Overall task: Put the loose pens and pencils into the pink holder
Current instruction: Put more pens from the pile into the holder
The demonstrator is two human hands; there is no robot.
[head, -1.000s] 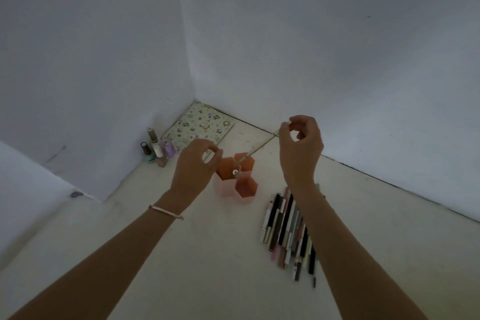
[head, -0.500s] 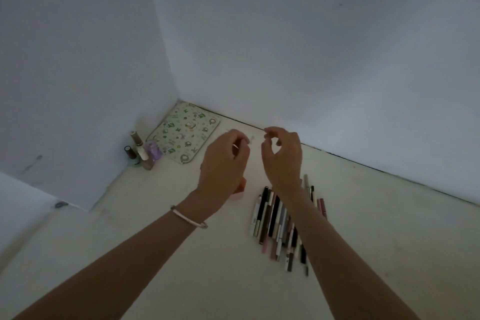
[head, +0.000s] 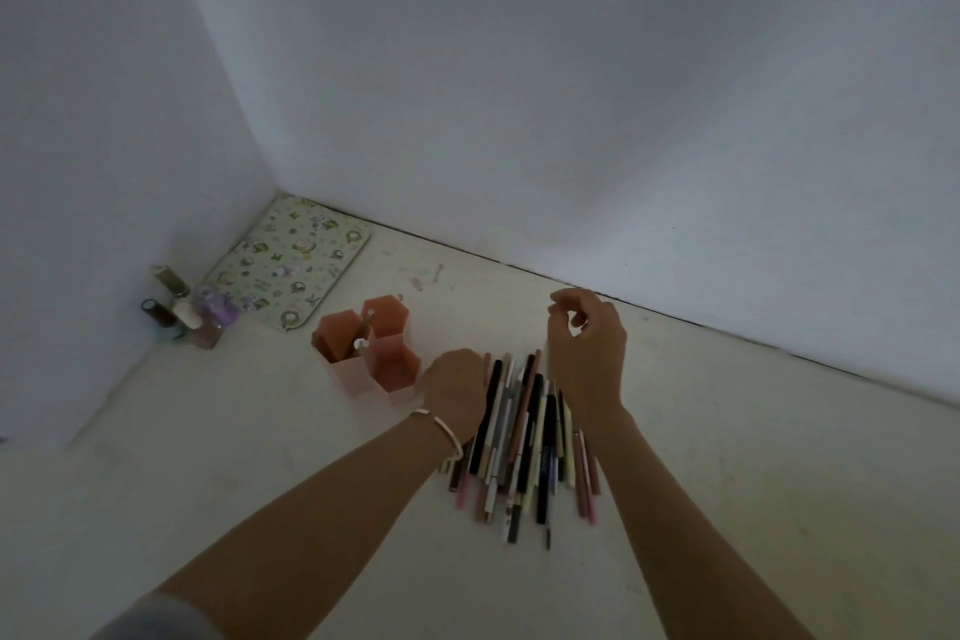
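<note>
Your left hand [head: 457, 392] was down at the near-left edge of the pile of pens and pencils [head: 524, 437], knuckles up, its fingers curled under and out of sight, so I could not tell whether they had closed on anything. A pale bracelet [head: 441, 429] sat on that wrist.

Your right hand [head: 589, 353] hung above the far-right side of the same pile, thumb and forefinger brought together in a small pinch with a gap showing behind them. Nothing could be made out between those fingertips, so whether they held something thin I could not tell.

The pens and pencils lay in a rough fan on the pale floor [head: 260, 431], running between your two hands and back toward you under both wrists.

The pink holder [head: 366, 351], three hexagonal cups joined together, stood upright just beyond and to the left of your left hand, close but apart from it. Two slim pens [head: 363, 333] already stood inside it, tips up.

Farther left of the holder, against the wall, stood a cluster of small bottles [head: 187, 312], and beyond it, in the corner, lay a patterned mat [head: 296, 260].
</note>
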